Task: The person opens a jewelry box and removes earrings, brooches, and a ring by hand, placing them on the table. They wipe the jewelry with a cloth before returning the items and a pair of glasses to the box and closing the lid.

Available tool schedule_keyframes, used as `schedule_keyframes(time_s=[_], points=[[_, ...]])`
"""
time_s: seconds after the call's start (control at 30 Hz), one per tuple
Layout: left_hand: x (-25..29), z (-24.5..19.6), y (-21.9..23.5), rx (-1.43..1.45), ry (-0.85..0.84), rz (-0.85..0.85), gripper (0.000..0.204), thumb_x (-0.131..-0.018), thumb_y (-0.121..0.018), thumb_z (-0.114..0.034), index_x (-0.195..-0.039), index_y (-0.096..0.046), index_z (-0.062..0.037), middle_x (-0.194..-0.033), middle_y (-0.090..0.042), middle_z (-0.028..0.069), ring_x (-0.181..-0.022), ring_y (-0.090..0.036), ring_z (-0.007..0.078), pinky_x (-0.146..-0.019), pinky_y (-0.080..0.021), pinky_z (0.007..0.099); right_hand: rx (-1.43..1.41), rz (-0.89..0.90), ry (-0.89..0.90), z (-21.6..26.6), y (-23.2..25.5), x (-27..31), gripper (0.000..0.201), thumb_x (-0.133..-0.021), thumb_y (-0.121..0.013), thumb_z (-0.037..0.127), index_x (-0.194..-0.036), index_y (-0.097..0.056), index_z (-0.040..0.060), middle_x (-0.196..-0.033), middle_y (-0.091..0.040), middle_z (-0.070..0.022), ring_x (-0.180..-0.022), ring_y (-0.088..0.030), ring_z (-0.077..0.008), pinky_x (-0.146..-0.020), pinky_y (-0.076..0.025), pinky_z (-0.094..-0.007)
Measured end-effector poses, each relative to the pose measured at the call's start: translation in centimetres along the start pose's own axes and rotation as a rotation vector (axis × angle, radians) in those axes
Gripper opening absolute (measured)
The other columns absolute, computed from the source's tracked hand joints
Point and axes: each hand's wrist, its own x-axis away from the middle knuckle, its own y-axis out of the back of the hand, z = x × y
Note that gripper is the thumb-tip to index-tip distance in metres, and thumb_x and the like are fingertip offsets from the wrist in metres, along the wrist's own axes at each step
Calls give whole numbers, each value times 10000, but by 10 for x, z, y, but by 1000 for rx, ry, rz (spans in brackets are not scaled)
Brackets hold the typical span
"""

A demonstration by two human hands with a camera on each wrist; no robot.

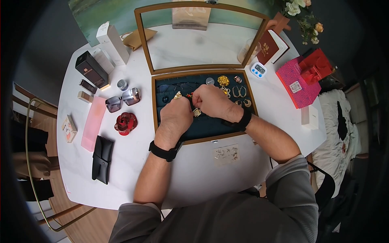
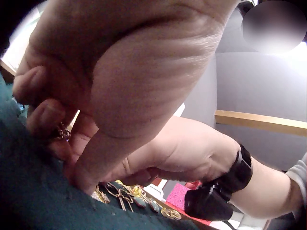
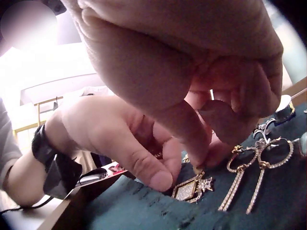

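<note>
Some fingers on the right hand (image 1: pixel 214 102) pinch the square charm (image 3: pixel 184 190); the left hand (image 1: pixel 177 116) curls, its hold unclear. Tugging hard could break it.

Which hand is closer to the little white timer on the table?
The right hand. It is over the open jewelry case, to the left of the timer; the left hand is farther left, over the same case.

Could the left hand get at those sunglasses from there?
Probably yes: the sunglasses lie uncovered on the table beside the jewellery case, with seemingly only its low brown edge between them and the left hand.
</note>
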Motion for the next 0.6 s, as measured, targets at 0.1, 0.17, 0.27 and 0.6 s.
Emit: schedule_keyframes(time_s=[0.1,0.17,0.27,0.6], points=[[0,-1,2,0,8,-4,100,-889,-809,-152,-959,-847,-91,-949,-802,177,-946,-788,361,-876,-623,459,43,-22,26,1,-4,0,60,-865,-739,20,-876,-794,39,-840,-780,-136,-823,-779,-311,-768,-611,-411],[1,-1,4,-5,18,1,95,-892,-794,-139,-956,-845,-90,-947,-802,178,-946,-788,363,-878,-623,459,40,-10,26,3,-3,0,60,-861,-738,18,-871,-793,40,-837,-777,-138,-821,-777,-314,-767,-610,-414],[2,0,9,10,8,3,98,-904,-765,-128,-956,-842,-97,-952,-802,177,-954,-787,362,-883,-624,459,32,-6,41,4,-2,0,61,-857,-738,17,-862,-792,45,-835,-778,-139,-821,-777,-320,-763,-610,-420],[6,-3,17,67,-15,11,128,-927,-758,-136,-1017,-847,-117,-977,-813,152,-967,-790,344,-896,-624,456,121,-84,16,4,-1,8,27,-867,-780,58,-851,-798,69,-847,-784,-137,-835,-777,-330,-751,-608,-445]])
